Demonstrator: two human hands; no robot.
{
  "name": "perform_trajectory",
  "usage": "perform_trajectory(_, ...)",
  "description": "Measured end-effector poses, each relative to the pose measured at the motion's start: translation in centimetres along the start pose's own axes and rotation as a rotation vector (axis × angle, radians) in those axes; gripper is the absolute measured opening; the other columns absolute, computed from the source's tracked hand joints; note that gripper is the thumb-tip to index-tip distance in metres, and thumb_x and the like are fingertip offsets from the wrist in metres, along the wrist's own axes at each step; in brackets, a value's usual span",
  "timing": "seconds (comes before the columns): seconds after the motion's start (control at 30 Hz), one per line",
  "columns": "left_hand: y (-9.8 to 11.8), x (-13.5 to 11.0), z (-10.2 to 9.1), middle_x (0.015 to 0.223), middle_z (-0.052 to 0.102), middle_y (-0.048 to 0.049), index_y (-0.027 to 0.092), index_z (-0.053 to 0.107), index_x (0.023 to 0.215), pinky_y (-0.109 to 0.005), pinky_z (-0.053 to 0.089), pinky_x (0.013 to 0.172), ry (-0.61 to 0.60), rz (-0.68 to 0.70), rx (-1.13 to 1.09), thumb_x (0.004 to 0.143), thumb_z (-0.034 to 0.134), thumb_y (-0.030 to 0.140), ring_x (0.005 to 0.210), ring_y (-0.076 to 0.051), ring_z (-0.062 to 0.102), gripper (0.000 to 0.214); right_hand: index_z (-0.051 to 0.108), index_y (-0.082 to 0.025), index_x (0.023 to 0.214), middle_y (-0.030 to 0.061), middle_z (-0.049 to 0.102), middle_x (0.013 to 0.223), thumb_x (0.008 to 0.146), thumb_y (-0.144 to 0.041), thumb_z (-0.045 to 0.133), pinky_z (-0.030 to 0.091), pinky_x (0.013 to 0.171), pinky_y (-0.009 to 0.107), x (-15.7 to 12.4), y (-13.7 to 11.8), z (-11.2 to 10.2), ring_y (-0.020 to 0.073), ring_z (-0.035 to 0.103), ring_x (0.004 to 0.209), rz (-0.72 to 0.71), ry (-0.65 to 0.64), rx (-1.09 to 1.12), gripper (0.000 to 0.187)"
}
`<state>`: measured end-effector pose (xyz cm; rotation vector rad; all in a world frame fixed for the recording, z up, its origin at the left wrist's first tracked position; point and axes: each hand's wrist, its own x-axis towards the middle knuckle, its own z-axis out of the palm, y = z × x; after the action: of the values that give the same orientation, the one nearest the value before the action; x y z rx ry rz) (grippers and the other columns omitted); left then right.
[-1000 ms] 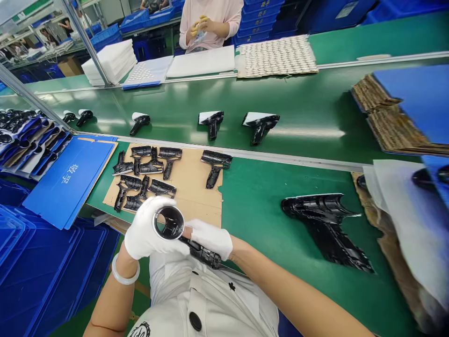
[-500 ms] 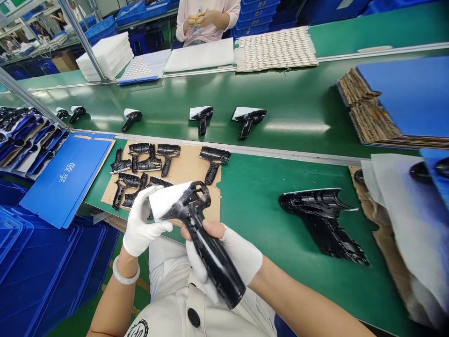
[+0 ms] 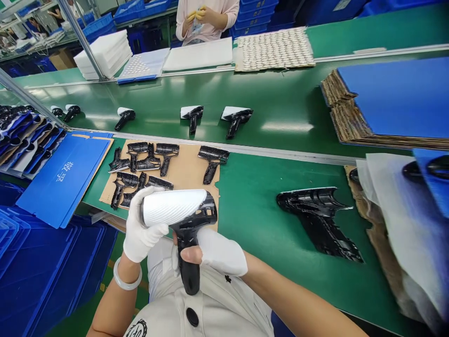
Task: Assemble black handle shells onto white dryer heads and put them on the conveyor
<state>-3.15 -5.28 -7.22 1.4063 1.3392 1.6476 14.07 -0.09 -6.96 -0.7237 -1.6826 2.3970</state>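
The left hand [image 3: 138,234], in a white glove and with a pale bangle at its wrist, is curled around the wide white end of a black-and-white pistol-shaped plastic housing [image 3: 189,223] in the head view. The right hand [image 3: 220,252], its white glove leaving the thumb bare, is closed about the black handle, the thumb lying across it. The housing is held up at the lower centre of the frame, its white barrel toward the left and its handle pointing down in front of a white garment with a dark button [image 3: 192,317].

Behind the hands, left of centre, a brown cardboard sheet [image 3: 189,175] lies on the green bench [image 3: 252,187], bearing a cluster of black plastic half-shells [image 3: 167,150] and, apart from them, one single black half-shell [image 3: 213,155]. At centre right, a larger-looking black half-shell [image 3: 315,206] rests directly on the bench, its handle slanting toward the lower right.

Across the upper middle, black-and-white housings [image 3: 235,119] stand in a spaced row on a green strip [image 3: 287,100]. A stack of blue-topped corrugated sheets [image 3: 396,96] fills the upper right; blue plastic crates [image 3: 38,267] fill the lower left.
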Motion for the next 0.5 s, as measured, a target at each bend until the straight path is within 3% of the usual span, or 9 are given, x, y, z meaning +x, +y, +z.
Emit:
perform_trajectory(0.23,0.4,0.0,0.3,0.117,0.067,-0.0101,0.025,0.055,0.126,-0.042,0.053,0.096,0.019,0.034,0.074,0.067,0.086,0.048,0.110,-0.027,0.066,0.071,0.048,-0.019,0.062,-0.0016,0.048,0.065,0.063,-0.030,0.059,0.036,0.058,0.026,0.2,-0.9,0.0,0.0129,0.041,0.066,0.127,0.074,-0.258,0.015)
perform_trajectory(0.37,0.6,-0.1,0.6,0.114,0.067,-0.0087,0.026,0.055,0.126,-0.041,0.053,0.094,0.027,0.059,0.083,0.065,0.087,0.048,0.106,-0.026,0.066,0.072,0.041,-0.019,0.053,-0.0022,0.044,0.057,0.065,-0.028,0.057,0.032,0.054,0.025,0.6,-1.3,0.1,0.0121,0.037,0.062,0.062,0.090,-0.375,0.022)
perform_trajectory(0.5,0.6,-0.1,0.7,0.115,0.066,-0.0091,0.025,0.054,0.127,-0.041,0.052,0.094,0.024,0.062,0.106,0.064,0.088,0.048,0.105,-0.026,0.066,0.075,0.040,-0.020,0.053,-0.0018,0.046,0.057,0.067,-0.027,0.057,0.033,0.053,0.025,1.2,0.3,-0.4,0.0120,0.038,0.060,-0.014,0.091,-0.357,0.024)
